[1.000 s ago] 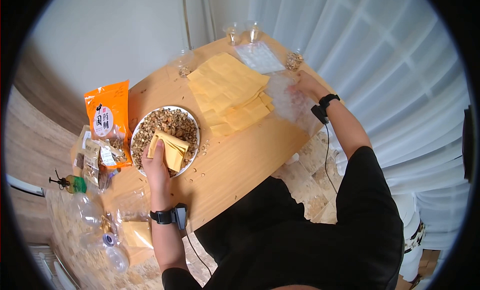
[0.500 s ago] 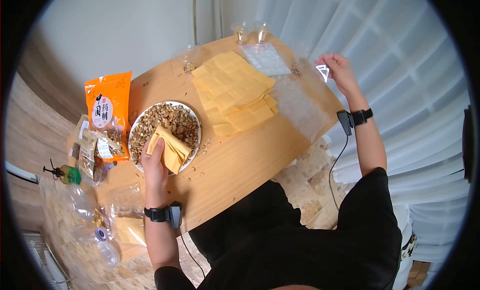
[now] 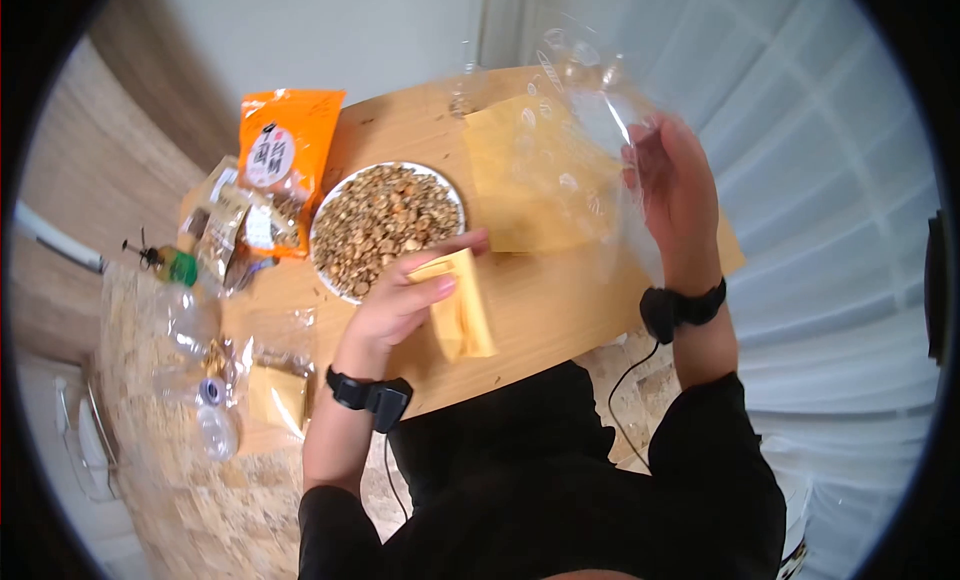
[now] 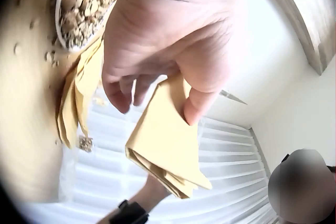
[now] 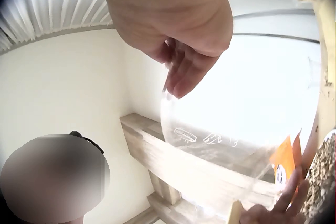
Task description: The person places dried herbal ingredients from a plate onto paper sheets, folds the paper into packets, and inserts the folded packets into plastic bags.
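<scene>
My left hand (image 3: pixel 395 305) grips a folded yellow paper packet (image 3: pixel 462 325), thumb over its face, near the front side of the plate. Layered folds show along the packet's lower edge in the left wrist view. A clear plastic bag (image 3: pixel 560 145) with white printed marks hangs from my right hand (image 3: pixel 675 185), pinched between thumb and fingers. In the head view that bag overlaps the yellow paper sheets (image 3: pixel 490 195) lying on the table. Chopped dried pieces (image 3: pixel 385 225) heap the white plate (image 3: pixel 316 248) beyond my left hand.
An orange printed pouch (image 3: pixel 312 130) stands behind the plate on the left, with smaller packets (image 3: pixel 222 225) in front of it. At the table's left end are a green spray bottle (image 3: pixel 178 267), clear plastic bottles (image 3: pixel 188 325) and a clear bag containing yellow paper (image 3: pixel 277 395).
My right hand has lifted the clear bag off the table's right side and brought it inward. My left hand has moved the folded packet from over the plate toward the table's front edge.
</scene>
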Demonstrator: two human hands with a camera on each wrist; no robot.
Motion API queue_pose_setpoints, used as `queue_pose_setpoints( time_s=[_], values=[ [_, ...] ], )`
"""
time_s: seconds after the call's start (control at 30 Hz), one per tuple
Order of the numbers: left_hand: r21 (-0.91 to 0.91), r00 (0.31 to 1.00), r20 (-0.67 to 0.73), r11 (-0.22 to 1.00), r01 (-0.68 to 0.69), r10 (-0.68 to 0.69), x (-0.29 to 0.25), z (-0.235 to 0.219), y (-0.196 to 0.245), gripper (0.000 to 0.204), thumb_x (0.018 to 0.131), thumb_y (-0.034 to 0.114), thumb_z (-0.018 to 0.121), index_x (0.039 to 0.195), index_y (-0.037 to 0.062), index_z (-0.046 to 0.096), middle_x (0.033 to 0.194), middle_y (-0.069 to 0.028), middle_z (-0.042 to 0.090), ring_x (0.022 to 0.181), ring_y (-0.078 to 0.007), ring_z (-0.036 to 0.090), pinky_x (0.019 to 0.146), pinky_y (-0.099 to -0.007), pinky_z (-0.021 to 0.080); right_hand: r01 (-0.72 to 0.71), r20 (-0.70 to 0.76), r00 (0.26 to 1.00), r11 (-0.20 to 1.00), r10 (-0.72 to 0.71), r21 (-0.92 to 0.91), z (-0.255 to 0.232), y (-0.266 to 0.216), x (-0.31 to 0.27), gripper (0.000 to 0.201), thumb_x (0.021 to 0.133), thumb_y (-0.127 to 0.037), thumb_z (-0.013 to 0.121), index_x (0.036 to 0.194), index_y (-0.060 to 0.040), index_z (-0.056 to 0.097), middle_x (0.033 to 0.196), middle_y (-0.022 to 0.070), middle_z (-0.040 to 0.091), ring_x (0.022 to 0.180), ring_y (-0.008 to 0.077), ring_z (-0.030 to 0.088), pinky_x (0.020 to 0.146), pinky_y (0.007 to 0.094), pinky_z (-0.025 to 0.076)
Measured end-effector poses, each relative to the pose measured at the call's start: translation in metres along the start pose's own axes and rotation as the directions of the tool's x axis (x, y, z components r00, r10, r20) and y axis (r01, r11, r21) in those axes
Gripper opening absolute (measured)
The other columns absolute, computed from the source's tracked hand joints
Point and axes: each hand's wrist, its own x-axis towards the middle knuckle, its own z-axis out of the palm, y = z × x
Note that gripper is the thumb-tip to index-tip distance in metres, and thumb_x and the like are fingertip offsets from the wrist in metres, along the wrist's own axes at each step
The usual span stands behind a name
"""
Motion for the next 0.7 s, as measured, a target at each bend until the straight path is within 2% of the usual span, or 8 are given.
queue_pose_setpoints(
  time_s=[0.13, 0.37, 0.43, 0.5, 0.57, 0.6, 0.63, 0.7],
  values=[
    [-0.218, 0.985, -0.127, 0.972, 0.086, -0.116, -0.008, 0.022, -0.021, 0.043, 0.088, 0.018, 0.062, 0.124, -0.0038, 0.054, 0.144, -0.019, 0.04, 0.131, -0.0338, 0.04, 0.105, -0.0428, 0.037, -0.021, 0.001, 1.0, 0.995, 0.021, 0.102, 0.003, 0.041, -0.021, 0.022, 0.098, -0.022, 0.05, 0.104, -0.0036, 0.059, 0.097, 0.0122, 0.066, 0.085, 0.0246, 0.065, 0.071, 0.0348, 0.054],
    [-0.246, 0.966, -0.229, 0.952, -0.18, 0.123, -0.047, 0.053, -0.028, 0.04, 0.088, 0.016, 0.063, 0.123, -0.0022, 0.056, 0.144, -0.0192, 0.038, 0.131, -0.0344, 0.04, 0.104, -0.042, 0.037, 0.03, -0.194, 0.981, 0.999, -0.033, -0.019, -0.003, 0.08, -0.078, 0.023, 0.099, -0.016, 0.047, 0.102, 0.0036, 0.058, 0.093, 0.0177, 0.066, 0.089, 0.029, 0.063, 0.082, 0.0439, 0.052],
    [0.185, 0.965, -0.24, 0.981, -0.064, 0.108, -0.049, 0.058, -0.036, 0.035, 0.089, 0.011, 0.061, 0.121, -0.0028, 0.058, 0.144, -0.0181, 0.039, 0.131, -0.0298, 0.041, 0.104, -0.0398, 0.036, 0.039, -0.201, 0.978, 0.998, -0.046, -0.041, -0.011, 0.087, -0.093, 0.023, 0.099, -0.015, 0.047, 0.1, 0.005, 0.058, 0.091, 0.0183, 0.066, 0.09, 0.0301, 0.062, 0.085, 0.0446, 0.05],
    [0.181, 0.943, -0.313, 0.982, -0.059, 0.115, -0.043, 0.065, -0.044, 0.032, 0.09, 0.008, 0.06, 0.119, -0.003, 0.059, 0.138, -0.0162, 0.045, 0.127, -0.0212, 0.044, 0.104, -0.0345, 0.035, 0.082, -0.035, 0.995, 0.979, -0.09, -0.185, -0.02, 0.096, -0.105, 0.021, 0.097, -0.021, 0.051, 0.108, -0.0048, 0.059, 0.109, 0.0128, 0.063, 0.098, 0.0351, 0.061, 0.082, 0.048, 0.052],
    [0.165, 0.862, -0.492, 0.985, -0.045, 0.122, -0.04, 0.068, -0.048, 0.019, 0.09, 0.008, 0.061, 0.106, -0.0018, 0.064, 0.122, -0.0122, 0.057, 0.112, -0.0137, 0.053, 0.093, -0.027, 0.042, 0.048, -0.039, 0.998, 0.983, -0.056, -0.18, -0.019, 0.098, -0.117, 0.022, 0.096, -0.022, 0.052, 0.108, -0.0042, 0.059, 0.11, 0.0132, 0.062, 0.097, 0.0359, 0.061, 0.081, 0.0473, 0.051],
    [0.088, 0.851, -0.525, 0.993, 0.076, -0.019, -0.043, 0.068, -0.046, 0.016, 0.091, 0.01, 0.062, 0.102, -0.0015, 0.064, 0.101, -0.005, 0.063, 0.091, -0.0074, 0.056, 0.079, -0.0237, 0.046, 0.019, -0.046, 0.999, 0.984, -0.028, -0.178, -0.018, 0.099, -0.122, 0.023, 0.096, -0.023, 0.052, 0.108, -0.0037, 0.059, 0.111, 0.0136, 0.062, 0.097, 0.0368, 0.061, 0.081, 0.0467, 0.051],
    [0.088, 0.848, -0.53, 0.993, 0.078, -0.019, -0.046, 0.065, -0.044, 0.016, 0.091, 0.01, 0.062, 0.102, -0.0015, 0.064, 0.101, -0.005, 0.063, 0.091, -0.0074, 0.056, 0.079, -0.0237, 0.046, 0.016, -0.045, 0.999, 0.985, -0.024, -0.174, -0.017, 0.099, -0.125, 0.023, 0.096, -0.023, 0.052, 0.108, -0.0037, 0.059, 0.111, 0.0136, 0.062, 0.097, 0.0368, 0.061, 0.081, 0.0467, 0.051],
    [0.183, 0.849, -0.527, 0.973, 0.139, -0.022, -0.05, 0.057, -0.038, 0.015, 0.091, 0.012, 0.063, 0.099, -0.001, 0.063, 0.087, 0.0005, 0.062, 0.077, -0.0039, 0.053, 0.067, -0.022, 0.044, -0.015, -0.09, 0.996, 0.99, 0.028, 0.137, -0.014, 0.099, -0.127, 0.021, 0.096, -0.012, 0.047, 0.104, 0.0025, 0.06, 0.1, 0.0189, 0.064, 0.095, 0.0305, 0.061, 0.092, 0.0468, 0.047]
  ],
)
